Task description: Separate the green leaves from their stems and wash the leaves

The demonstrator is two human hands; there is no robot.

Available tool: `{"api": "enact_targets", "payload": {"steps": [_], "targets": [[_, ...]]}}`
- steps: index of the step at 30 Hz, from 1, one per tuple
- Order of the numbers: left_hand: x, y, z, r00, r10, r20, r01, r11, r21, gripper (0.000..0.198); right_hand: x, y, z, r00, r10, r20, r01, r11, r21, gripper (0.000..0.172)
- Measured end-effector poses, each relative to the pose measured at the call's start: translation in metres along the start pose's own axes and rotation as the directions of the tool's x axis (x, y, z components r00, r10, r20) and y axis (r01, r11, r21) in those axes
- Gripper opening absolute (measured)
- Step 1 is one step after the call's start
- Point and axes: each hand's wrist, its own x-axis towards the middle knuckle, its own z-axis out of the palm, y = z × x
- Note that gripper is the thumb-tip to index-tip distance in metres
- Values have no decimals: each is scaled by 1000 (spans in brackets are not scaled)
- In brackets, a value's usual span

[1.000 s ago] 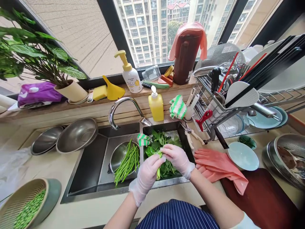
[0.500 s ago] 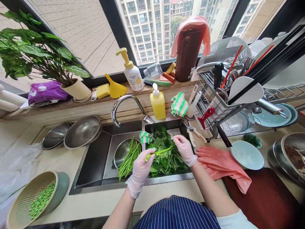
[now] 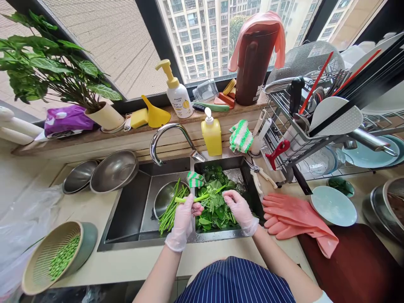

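My left hand, in a clear glove, pinches a pale green stem over the sink divider. Its leafy tip points right. My right hand, gloved too, is closed with thumb and fingertips together near that tip; whether it holds anything is too small to tell. Below both hands, a heap of leafy greens fills the right basin. Long green stems lie in and over a steel bowl in the left basin.
A faucet arches over the left basin. White-handled shears and pink rubber gloves lie to the right, by a dark red board. A basket of green peas stands front left. A crowded dish rack stands back right.
The stem in my left hand now sticks out further to the left past the fingers, and the hand is slightly higher. My right hand has come a little lower and left. The view has shifted slightly.
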Motion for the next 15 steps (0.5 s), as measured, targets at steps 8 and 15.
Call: {"api": "enact_targets", "payload": {"steps": [8,15], "targets": [[-4,-34,-4,992,-127,-21,127,992,0,34,4,37,-14,932,360,-48,-346,920,186,35],[-8,-81,-18,983,-182,-29,184,962,200,32,12,62,-48,967,253,-19,-247,923,-294,30]]}}
